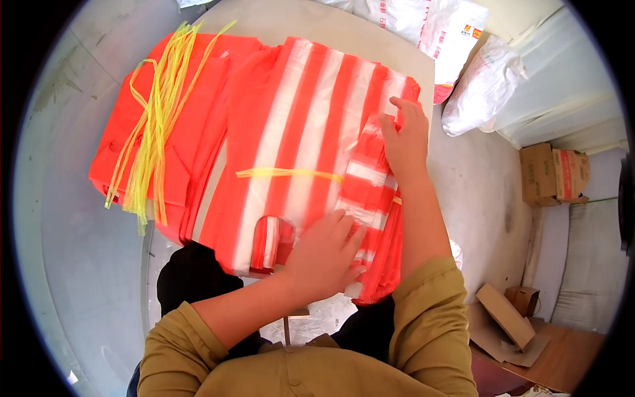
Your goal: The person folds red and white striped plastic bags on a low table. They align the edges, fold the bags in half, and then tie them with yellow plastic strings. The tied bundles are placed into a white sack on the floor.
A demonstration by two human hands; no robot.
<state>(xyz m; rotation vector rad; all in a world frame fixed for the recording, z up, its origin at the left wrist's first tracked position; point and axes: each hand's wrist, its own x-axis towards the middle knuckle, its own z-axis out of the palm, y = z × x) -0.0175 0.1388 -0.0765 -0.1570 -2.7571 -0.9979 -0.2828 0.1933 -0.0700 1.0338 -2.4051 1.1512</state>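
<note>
Head view: the striped bag stack (304, 119) overhangs the bench's (278, 20) near edge; left hand (324, 255) rests spread upon it, right hand (407, 142) touches its right side, grip undeterminable. Uneven pressure could slip folds from the yellow tie (284, 173).

- The view was bright, under pale, diffuse light.
- The red plastic stack (195, 119) at left glowed with saturated colour, its folds partly flattened.
- The white sack (479, 86) at upper right looked washed out.
- The dark trousers (196, 281) sank to near-black.
- Fisheye distortion bowed the left wall (79, 172); a bluish fringe edged the black surround.
</note>
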